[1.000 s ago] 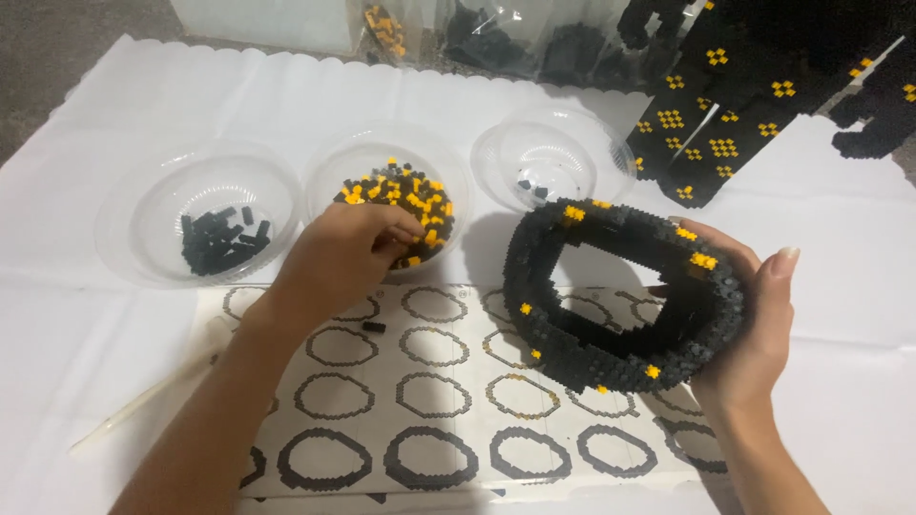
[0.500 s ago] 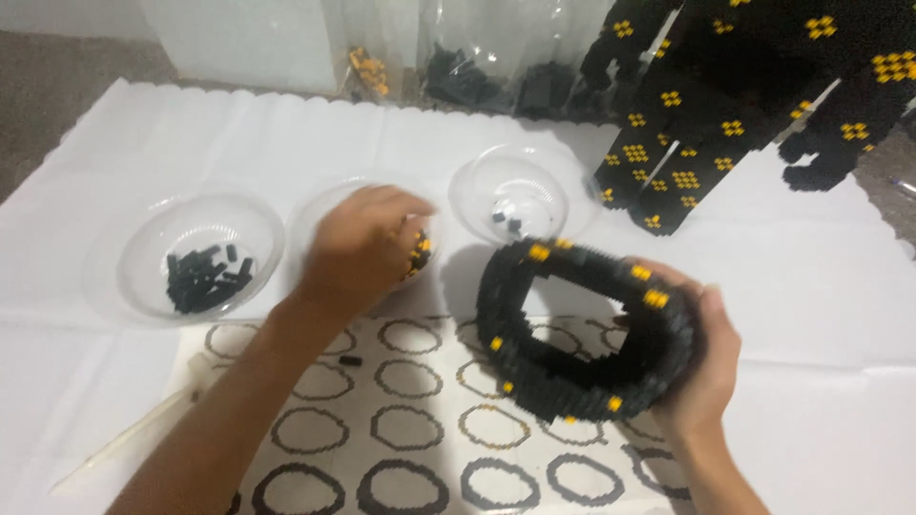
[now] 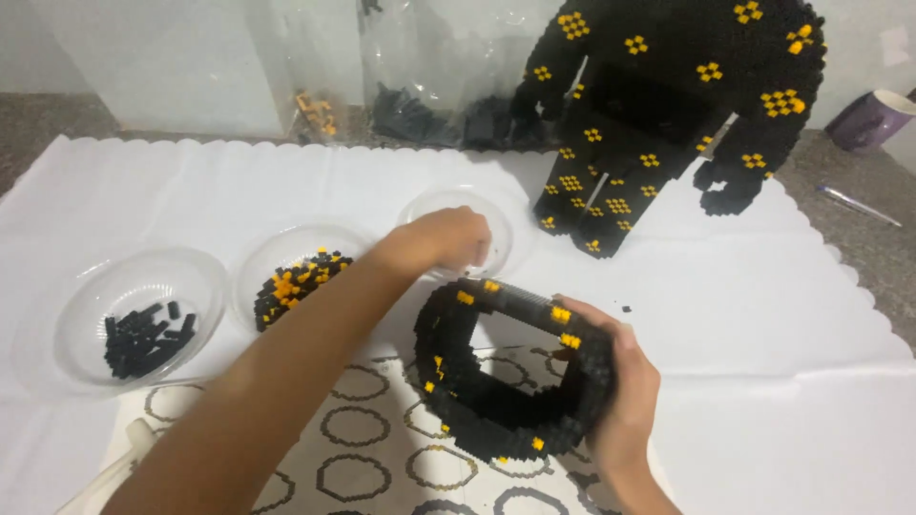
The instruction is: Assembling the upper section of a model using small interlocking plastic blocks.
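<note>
My right hand (image 3: 620,386) grips the right side of a thick black ring (image 3: 506,367) built of small bricks with a few yellow studs, held tilted above a printed sheet of ring outlines (image 3: 382,448). My left hand (image 3: 444,238) reaches over the rightmost clear bowl (image 3: 501,238), fingers curled down into it; whether it holds a brick is hidden. The middle clear bowl (image 3: 277,253) contains yellow and black bricks. The left clear bowl (image 3: 105,296) contains black bricks.
A large black brick figure (image 3: 668,105) with yellow spots stands at the back right on the white cloth (image 3: 763,305). Clear bags of bricks (image 3: 420,95) lean at the back. A purple mug (image 3: 873,119) and a pen (image 3: 859,205) lie far right.
My left hand left the middle bowl and moved right to the rightmost bowl. The ring stayed in my right hand. The camera view tilted up, showing more of the figure.
</note>
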